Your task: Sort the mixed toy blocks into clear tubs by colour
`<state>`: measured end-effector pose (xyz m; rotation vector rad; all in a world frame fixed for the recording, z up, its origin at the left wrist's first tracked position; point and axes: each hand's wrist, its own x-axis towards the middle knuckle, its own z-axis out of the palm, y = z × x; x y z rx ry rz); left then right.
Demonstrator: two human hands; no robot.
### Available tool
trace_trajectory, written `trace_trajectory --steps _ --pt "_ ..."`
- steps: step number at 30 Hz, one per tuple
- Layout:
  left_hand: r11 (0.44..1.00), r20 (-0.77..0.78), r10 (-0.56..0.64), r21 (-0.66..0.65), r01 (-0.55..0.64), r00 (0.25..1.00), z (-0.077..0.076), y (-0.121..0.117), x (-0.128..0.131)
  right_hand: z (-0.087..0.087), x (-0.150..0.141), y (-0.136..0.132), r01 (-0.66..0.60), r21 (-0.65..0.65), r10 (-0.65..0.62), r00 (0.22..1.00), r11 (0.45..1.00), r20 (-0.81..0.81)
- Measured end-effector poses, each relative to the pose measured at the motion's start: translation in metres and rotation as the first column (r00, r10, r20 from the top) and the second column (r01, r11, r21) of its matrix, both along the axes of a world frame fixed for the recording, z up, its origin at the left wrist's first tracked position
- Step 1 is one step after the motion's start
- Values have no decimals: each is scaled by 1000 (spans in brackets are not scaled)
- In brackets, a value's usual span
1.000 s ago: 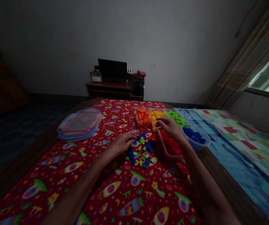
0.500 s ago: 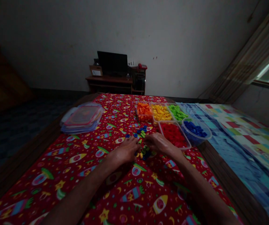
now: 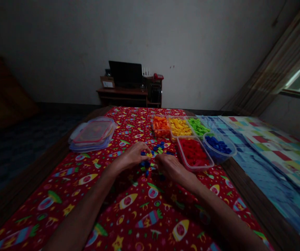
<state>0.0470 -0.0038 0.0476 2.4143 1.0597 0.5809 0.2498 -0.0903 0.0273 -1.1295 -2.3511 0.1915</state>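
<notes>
Head view shows two bare hands working close together over a red tabletop cloth (image 3: 129,218) printed with rockets and stars. Between the hands, and a little beyond them, lie loose plastic pieces (image 3: 146,164); they are mostly blue, with some green and yellow among them. The left hand (image 3: 133,153) is bent over the left side of these pieces, its thumb and fingers pointing down near the blue and yellow ones — whether it grips any piece, I cannot tell. The right hand (image 3: 171,166) is turned inward at the right side of the pieces, with its fingers curled and their tips hidden, so here also I cannot tell if something is held. Just to the right of the right hand is a box of red pieces (image 3: 201,168), and further right, close beside this box, stands a round tub (image 3: 224,159) with blue pieces inside. Beyond the right hand there is a row of clear boxes (image 3: 161,133), containing, from left to right, orange pieces (image 3: 161,122), yellow pieces (image 3: 180,126) and green pieces (image 3: 197,126). Well apart to the left of the left hand rests a stack of lids (image 3: 93,132), one of them with a red rim. Far ahead of both hands — near the wall — stands a dark monitor (image 3: 125,74).
</notes>
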Motion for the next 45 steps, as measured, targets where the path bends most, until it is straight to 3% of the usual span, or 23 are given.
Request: trace_trajectory --steps 2,6,10,13,18,22,26,30,34,37,41,45 --pt "994 85 58 -99 -50 995 6 -3 5 8 0 10 54 -48 -60 991 997 -124" --pt "955 172 45 -298 8 984 8 -11 18 20 -5 15 61 -71 -77 968 996 -241" --pt "945 176 52 -327 9 983 1 -12 23 18 -7 12 -26 -41 16 976 999 -215" --pt "943 166 44 -333 14 985 -1 -12 24 12 -5 14 -20 -50 10 982 999 -188" --pt "982 112 137 -148 -120 984 2 -8 17 12 1 15 81 -59 -86 992 995 -97" --pt "970 78 241 -36 -239 967 -2 2 5 27 19 24 163 -50 -165 986 985 -38" --pt "966 68 258 -21 -257 964 -12 11 -2 53 52 64 336 33 -337 942 941 8" --pt "973 88 225 34 -229 970 -19 14 -2 80 83 123 495 17 -494 864 869 100" --pt "975 69 203 80 -209 977 -24 17 -3 92 99 151 557 85 -563 820 826 102" --pt "977 32 196 82 -198 980 -28 21 -3 87 95 138 547 109 -549 835 830 -14" --pt "981 19 175 84 -176 984 -35 20 -3 66 69 95 467 32 -459 878 884 -135" --pt "985 -9 148 93 -147 989 -38 19 -4 44 35 63 315 -76 -321 942 946 -97"
